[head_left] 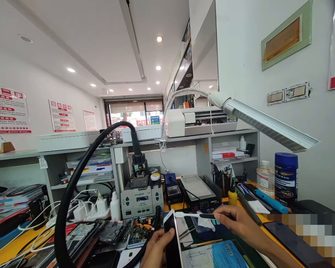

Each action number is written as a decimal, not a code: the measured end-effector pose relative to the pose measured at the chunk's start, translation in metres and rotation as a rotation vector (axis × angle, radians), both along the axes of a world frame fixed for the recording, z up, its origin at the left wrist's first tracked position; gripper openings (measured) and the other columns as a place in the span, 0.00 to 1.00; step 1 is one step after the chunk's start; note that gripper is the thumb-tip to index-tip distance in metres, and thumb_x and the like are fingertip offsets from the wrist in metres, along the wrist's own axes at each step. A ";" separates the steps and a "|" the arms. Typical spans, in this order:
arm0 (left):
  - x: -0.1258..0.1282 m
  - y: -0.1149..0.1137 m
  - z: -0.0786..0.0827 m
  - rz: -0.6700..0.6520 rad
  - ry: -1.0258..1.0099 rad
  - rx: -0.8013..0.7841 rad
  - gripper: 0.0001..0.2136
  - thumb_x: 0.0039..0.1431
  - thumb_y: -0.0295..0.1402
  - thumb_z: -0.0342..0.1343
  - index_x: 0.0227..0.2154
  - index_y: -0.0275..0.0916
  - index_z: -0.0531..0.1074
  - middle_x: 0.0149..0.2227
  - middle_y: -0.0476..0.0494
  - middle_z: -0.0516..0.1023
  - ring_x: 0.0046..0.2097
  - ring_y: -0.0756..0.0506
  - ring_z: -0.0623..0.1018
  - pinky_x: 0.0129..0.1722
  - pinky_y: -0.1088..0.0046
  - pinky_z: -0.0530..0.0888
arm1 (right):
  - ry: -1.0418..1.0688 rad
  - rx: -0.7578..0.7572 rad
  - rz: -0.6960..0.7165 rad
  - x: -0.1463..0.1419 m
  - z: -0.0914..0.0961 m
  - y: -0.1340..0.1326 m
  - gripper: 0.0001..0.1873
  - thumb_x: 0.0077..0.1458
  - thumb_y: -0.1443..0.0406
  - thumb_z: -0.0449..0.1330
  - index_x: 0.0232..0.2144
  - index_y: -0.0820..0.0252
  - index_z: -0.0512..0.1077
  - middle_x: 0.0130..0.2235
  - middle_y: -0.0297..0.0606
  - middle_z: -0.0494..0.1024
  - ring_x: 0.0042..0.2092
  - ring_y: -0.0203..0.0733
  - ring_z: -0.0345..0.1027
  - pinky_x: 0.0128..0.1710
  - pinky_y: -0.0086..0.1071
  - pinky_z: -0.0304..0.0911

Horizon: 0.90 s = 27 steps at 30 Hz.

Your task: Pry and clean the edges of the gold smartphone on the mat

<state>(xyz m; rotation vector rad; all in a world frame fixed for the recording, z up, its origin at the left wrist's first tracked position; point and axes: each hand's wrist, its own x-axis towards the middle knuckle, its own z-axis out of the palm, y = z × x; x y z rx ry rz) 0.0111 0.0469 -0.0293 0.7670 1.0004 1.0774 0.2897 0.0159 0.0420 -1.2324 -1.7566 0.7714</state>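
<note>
My left hand (156, 247) is closed around a smartphone (173, 240), holding it upright on its edge with the dark screen facing right, low in the middle of the view. My right hand (234, 219) pinches a white-headed brush with a black handle (197, 215), held level with its head pointing left toward the top of the phone. The brush head is just right of the phone's upper corner; I cannot tell whether they touch.
A thick black hose (72, 186) arcs from the lower left up to the hot-air station (142, 197). Trays of phone parts (120, 230), a heating plate (198, 188), a blue can (286, 178), a bottle (264, 178) and a desk lamp (268, 124) crowd the orange bench.
</note>
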 end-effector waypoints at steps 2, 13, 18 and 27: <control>0.000 -0.001 0.000 0.004 -0.014 0.008 0.28 0.35 0.49 0.75 0.34 0.40 0.68 0.26 0.46 0.80 0.30 0.42 0.81 0.29 0.72 0.72 | 0.031 -0.034 0.003 0.000 -0.001 0.000 0.28 0.58 0.41 0.59 0.29 0.60 0.75 0.24 0.28 0.59 0.24 0.34 0.48 0.23 0.30 0.47; 0.001 -0.003 0.003 0.013 -0.054 -0.001 0.30 0.33 0.48 0.76 0.35 0.41 0.67 0.27 0.46 0.81 0.37 0.39 0.83 0.35 0.68 0.76 | 0.064 -0.069 0.046 0.004 -0.009 0.004 0.25 0.60 0.44 0.60 0.31 0.61 0.74 0.24 0.26 0.54 0.24 0.32 0.43 0.22 0.30 0.39; 0.000 -0.004 0.004 0.011 -0.035 -0.014 0.30 0.34 0.48 0.76 0.35 0.42 0.66 0.26 0.46 0.80 0.35 0.39 0.83 0.31 0.72 0.73 | 0.067 -0.055 0.083 0.002 -0.006 0.002 0.25 0.61 0.45 0.60 0.28 0.61 0.72 0.26 0.27 0.57 0.24 0.32 0.44 0.22 0.30 0.39; -0.001 0.001 -0.003 0.015 -0.029 0.007 0.28 0.35 0.49 0.75 0.34 0.41 0.67 0.26 0.47 0.80 0.32 0.42 0.82 0.31 0.72 0.73 | 0.085 -0.075 0.135 0.001 0.001 0.000 0.26 0.58 0.45 0.63 0.24 0.61 0.70 0.20 0.24 0.53 0.21 0.30 0.43 0.21 0.29 0.38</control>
